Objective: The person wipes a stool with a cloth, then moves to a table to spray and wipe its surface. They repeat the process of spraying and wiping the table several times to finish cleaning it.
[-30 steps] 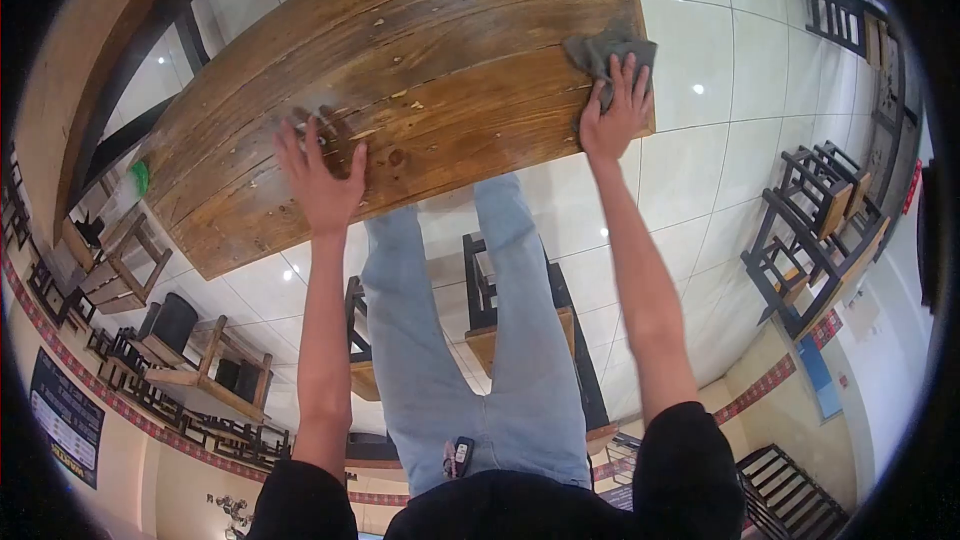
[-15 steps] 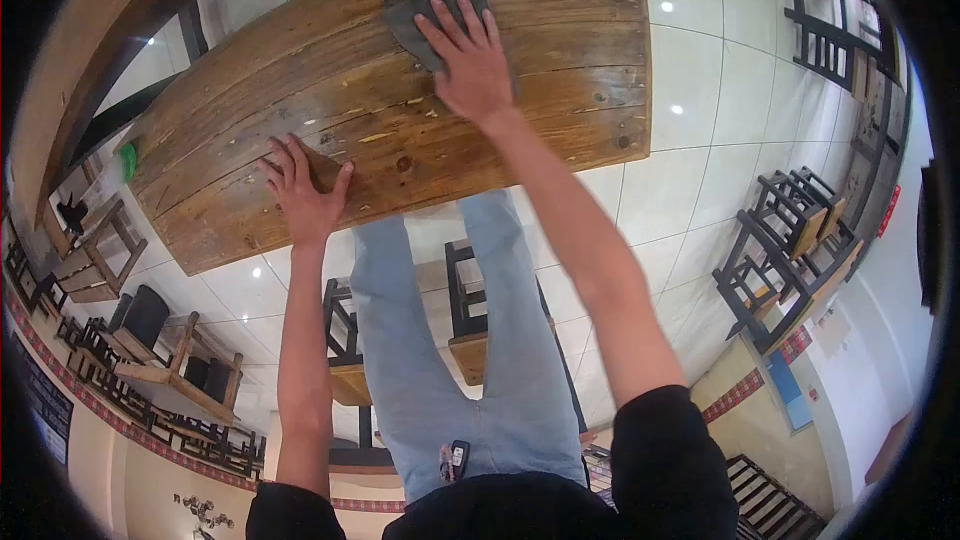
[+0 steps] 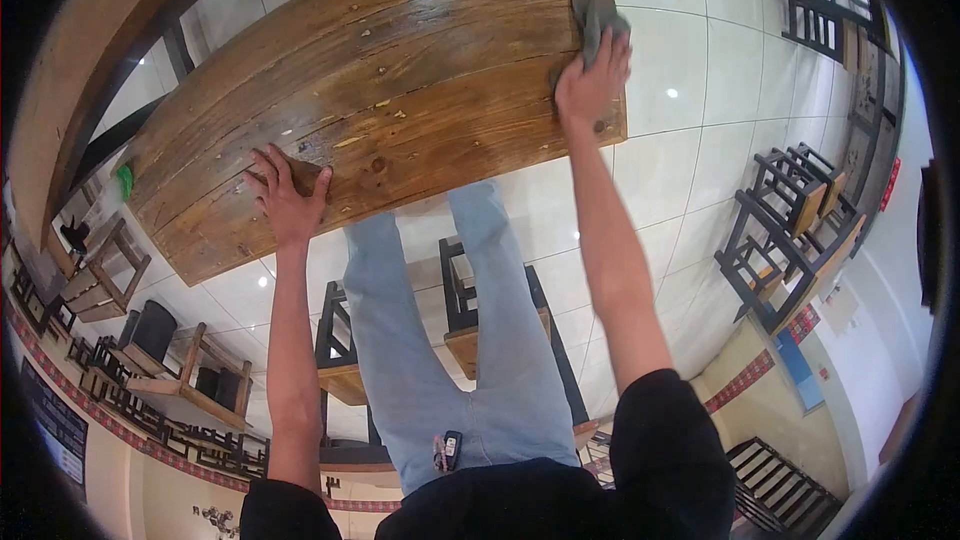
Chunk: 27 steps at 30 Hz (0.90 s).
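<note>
A worn wooden table (image 3: 440, 105) with long planks stretches out before me, damp and shiny in patches. At its right end, my right hand (image 3: 592, 88) grips a dark grey cloth (image 3: 592, 22). Part of the cloth sticks out past the fingertips, and the rest is hidden under the palm. My left hand (image 3: 290, 202) rests on the near part of the tabletop with its fingers spread, holding nothing.
Wooden stools (image 3: 462, 345) stand below the near edge, beside my legs. More stools and a bench (image 3: 800, 265) are on the right, with chairs (image 3: 205, 380) at lower left. A green object (image 3: 124, 182) is by the table's left end. White floor tiles (image 3: 655, 165) surround the table.
My right hand and the cloth have swept from the far middle of the table to its right end. The left hand keeps its place on the wood.
</note>
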### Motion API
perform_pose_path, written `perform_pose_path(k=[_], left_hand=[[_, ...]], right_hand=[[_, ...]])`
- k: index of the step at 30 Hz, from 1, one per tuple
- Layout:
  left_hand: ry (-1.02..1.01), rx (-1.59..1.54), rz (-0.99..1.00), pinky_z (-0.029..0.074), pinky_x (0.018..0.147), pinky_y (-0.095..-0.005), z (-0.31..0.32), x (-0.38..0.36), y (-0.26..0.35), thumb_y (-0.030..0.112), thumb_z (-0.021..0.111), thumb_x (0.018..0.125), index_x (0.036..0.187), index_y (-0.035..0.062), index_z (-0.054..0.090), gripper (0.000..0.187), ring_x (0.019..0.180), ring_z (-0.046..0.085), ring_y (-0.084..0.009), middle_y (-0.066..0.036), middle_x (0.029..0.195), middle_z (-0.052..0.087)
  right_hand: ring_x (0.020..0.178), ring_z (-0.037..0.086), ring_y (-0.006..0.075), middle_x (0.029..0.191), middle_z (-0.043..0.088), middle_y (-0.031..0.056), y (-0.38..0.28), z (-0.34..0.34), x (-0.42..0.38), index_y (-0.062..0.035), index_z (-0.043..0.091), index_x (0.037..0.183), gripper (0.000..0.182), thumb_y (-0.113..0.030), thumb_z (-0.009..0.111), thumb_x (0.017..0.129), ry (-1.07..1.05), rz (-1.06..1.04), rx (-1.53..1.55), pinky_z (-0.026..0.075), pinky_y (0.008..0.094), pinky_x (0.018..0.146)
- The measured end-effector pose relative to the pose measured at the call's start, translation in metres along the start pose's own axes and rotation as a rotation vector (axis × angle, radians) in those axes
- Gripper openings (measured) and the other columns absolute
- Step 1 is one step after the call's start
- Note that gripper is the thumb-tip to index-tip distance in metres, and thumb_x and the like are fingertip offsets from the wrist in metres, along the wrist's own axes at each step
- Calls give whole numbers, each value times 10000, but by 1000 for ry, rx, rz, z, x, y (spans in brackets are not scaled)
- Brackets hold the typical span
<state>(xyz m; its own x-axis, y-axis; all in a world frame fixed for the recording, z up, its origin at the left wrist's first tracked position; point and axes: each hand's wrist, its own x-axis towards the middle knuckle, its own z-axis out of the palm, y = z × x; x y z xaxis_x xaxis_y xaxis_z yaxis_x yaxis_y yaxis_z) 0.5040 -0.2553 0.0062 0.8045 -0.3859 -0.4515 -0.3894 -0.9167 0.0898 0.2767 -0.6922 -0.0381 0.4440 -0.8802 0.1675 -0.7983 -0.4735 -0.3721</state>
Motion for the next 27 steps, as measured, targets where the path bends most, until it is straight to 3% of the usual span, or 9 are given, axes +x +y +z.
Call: perform_pose_path(k=[7,10,13,15,16,18,21,24,27], left_hand=[[19,-47,-14,239,1180,-791,2,-1,2,729,688,906,1723,128,161,1143,1592,5,-592,-204,1792,49],[116,-39,67,250,1174,-793,3,-3,-4,711,698,907,1714,104,196,1128,1590,15,-597,-211,1789,65],[56,-93,47,250,1158,-811,-14,-1,-4,589,730,940,1703,90,238,1036,1586,29,-604,-212,1788,70],[75,-241,161,292,1192,-743,-25,-4,-18,383,743,977,1651,60,360,839,1577,158,-587,-249,1747,224],[79,-240,148,292,1192,-743,-28,-4,-31,383,743,977,1651,60,360,839,1577,158,-587,-249,1747,224],[106,-441,243,351,1218,-635,-35,-5,-57,230,718,989,1565,43,486,648,1525,334,-555,-272,1647,418],[180,-449,159,398,1212,-549,-47,-12,-95,182,712,984,1498,28,550,561,1459,449,-530,-270,1558,530],[300,-294,187,415,1191,-549,-46,-18,-146,200,746,964,1506,25,534,608,1457,448,-523,-256,1557,531],[349,-167,59,391,1201,-557,-47,-30,-190,260,793,936,1519,18,505,694,1464,435,-512,-264,1569,498]], right_hand=[[1639,95,460,1760,204,242,11,-33,-147,-68,305,1684,858,-194,560,874,-16,282,27,32,707,1272],[1647,63,455,1773,172,230,27,-41,-131,-84,296,1692,859,-203,536,876,-137,121,-118,12,721,1264],[1638,107,462,1771,215,196,32,-35,-108,-99,362,1670,823,-166,526,867,-85,13,-80,27,716,1266],[1634,128,465,1767,239,185,37,-29,-104,-102,386,1660,807,-158,530,868,-68,-29,-77,39,708,1270],[1628,148,471,1759,264,183,38,-25,-100,-97,410,1646,776,-139,528,880,-51,14,-85,57,694,1274],[1622,167,477,1751,290,181,38,-17,-91,-92,434,1632,746,-121,526,892,-38,46,-89,75,680,1279],[1593,185,535,1730,316,206,25,-5,-65,-58,376,1639,686,-96,497,965,-1,6,-127,120,666,1279],[1583,195,547,1727,312,213,-17,33,-5,-34,339,1643,690,-141,523,987,-72,-72,-102,136,675,1275],[1587,192,533,1729,305,206,-97,82,28,-23,345,1635,703,-158,561,979,-132,-245,-48,155,683,1271]])
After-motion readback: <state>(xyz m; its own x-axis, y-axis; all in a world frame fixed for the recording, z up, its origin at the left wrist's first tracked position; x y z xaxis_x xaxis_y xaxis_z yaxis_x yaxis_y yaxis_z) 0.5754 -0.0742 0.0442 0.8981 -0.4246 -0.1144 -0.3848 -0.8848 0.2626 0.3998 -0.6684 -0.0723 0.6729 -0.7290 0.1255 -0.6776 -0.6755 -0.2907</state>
